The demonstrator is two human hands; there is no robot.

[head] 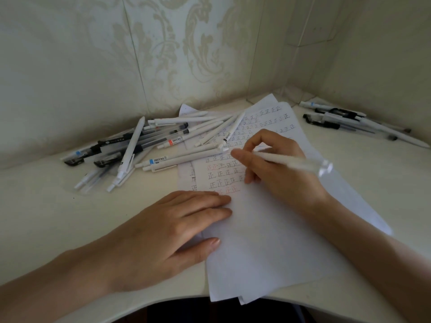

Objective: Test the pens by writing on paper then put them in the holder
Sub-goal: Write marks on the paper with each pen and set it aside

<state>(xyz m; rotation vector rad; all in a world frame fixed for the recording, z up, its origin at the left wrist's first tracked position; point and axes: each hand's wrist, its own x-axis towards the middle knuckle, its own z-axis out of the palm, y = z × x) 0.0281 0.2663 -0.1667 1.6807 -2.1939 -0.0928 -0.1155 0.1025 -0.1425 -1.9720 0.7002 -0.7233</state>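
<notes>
As seen from the head cam, right hand (277, 169): curled round a white pen (289, 163), pinched between thumb and fingers, side of the hand resting on the paper (268, 241)
Pen: white barrel, clear end sticking out up and to the right past the knuckles, a bit blurred; tip hidden behind the fingers, so can't tell if touching the sheet
Left hand (177, 229): flat, fingers straight and together, fingertips pressing the paper's left edge, heel of the palm on the desk (46, 217)
Paper: few white sheets stacked loosely mid-desk, tilted, rows of 正 in black plus some red across the upper part, lower part blank, near corner right at the desk's front edge
Big pen pile (144, 145): left of the paper, close to the wall (81, 66), mostly white barrels with some black and clear ones, all crisscrossed, several lying over the paper's top-left corner
Smaller pen bunch (349, 120): far right corner, well apart from the pile, roughly parallel
Desk: pale, curved front edge
Wall: pale, scrolly floral pattern
</notes>
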